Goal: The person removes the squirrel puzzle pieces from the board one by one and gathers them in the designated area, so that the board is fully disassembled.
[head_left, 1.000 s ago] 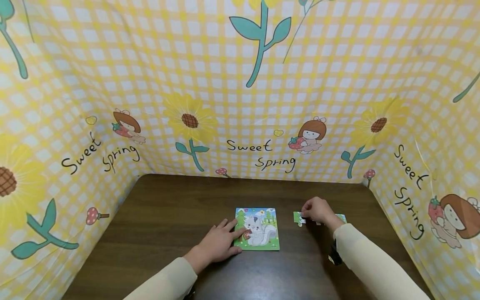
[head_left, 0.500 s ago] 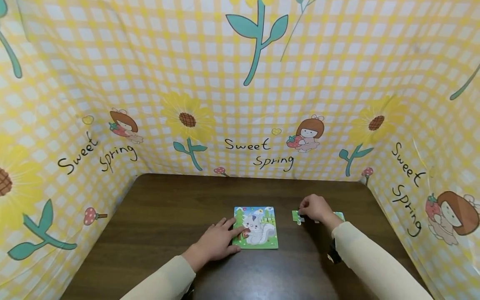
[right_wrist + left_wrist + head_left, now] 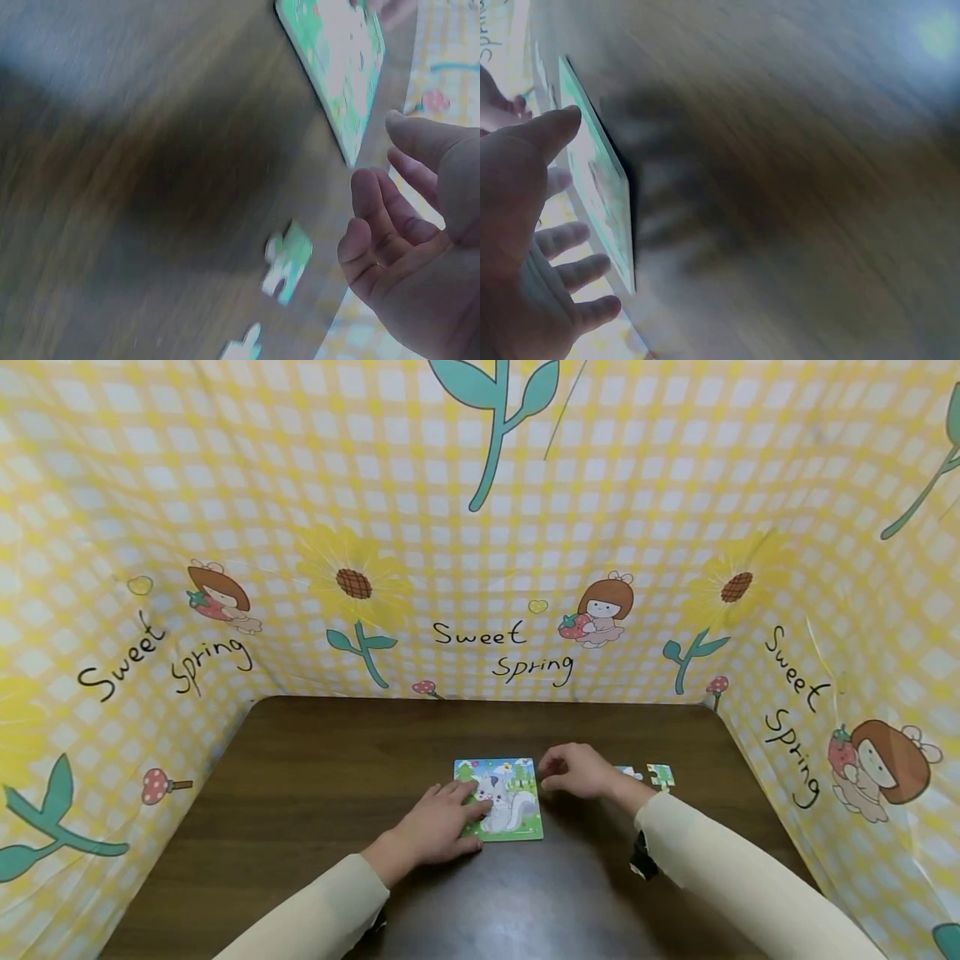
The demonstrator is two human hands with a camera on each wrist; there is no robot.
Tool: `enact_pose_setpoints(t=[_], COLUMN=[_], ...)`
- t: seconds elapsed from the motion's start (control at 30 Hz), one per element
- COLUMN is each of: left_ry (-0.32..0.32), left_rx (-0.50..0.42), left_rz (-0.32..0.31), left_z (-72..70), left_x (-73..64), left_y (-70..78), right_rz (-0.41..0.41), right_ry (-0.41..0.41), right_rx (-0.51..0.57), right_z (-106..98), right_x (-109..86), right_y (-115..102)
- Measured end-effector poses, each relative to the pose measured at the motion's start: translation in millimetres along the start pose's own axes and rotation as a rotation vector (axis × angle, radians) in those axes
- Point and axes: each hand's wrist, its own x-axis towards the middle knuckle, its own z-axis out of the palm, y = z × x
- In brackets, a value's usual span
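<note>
A rectangular puzzle board (image 3: 517,811) showing a white-grey squirrel lies flat on the table. My left hand (image 3: 433,829) rests on its left part, fingers spread, thumb at the near edge. In the left wrist view, the left hand's (image 3: 525,217) straight fingers reach over the board (image 3: 607,191). My right hand (image 3: 576,768) hovers by the board's right edge, fingers loosely bent. In the right wrist view, the right hand's (image 3: 420,225) thumb stands apart from the index finger with no piece visible between. A green-white puzzle piece (image 3: 292,259) lies below that hand, hidden in the head view.
To the right lie two more puzzle pieces, one partly covered by the right wrist (image 3: 628,771) and a green one (image 3: 661,774). A yellow checked cloth (image 3: 480,568) walls the dark wooden table (image 3: 337,735) at back and sides.
My right hand has left the leftmost puzzle piece and moved left to the board's right edge. The left hand stays on the board. The head view has shifted slightly.
</note>
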Motion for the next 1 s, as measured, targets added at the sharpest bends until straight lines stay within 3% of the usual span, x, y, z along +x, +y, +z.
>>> enact_pose_setpoints(t=[0.27,0.7,1.0], left_ry=[-0.067,-0.069,-0.057], left_rx=[0.032,0.027,0.040], left_rz=[0.091,0.088,0.078], left_z=[5.6,18.6,18.1], left_x=[9.8,5.1,2.2], left_y=[12.7,12.5,15.3], right_rz=[-0.052,-0.042,-0.032], right_ry=[-0.041,-0.048,-0.048], right_rx=[0.013,-0.026,-0.020], right_z=[19.5,36.3,41.6], right_x=[12.5,13.4,20.9], right_y=[-18.4,-23.4,-23.4])
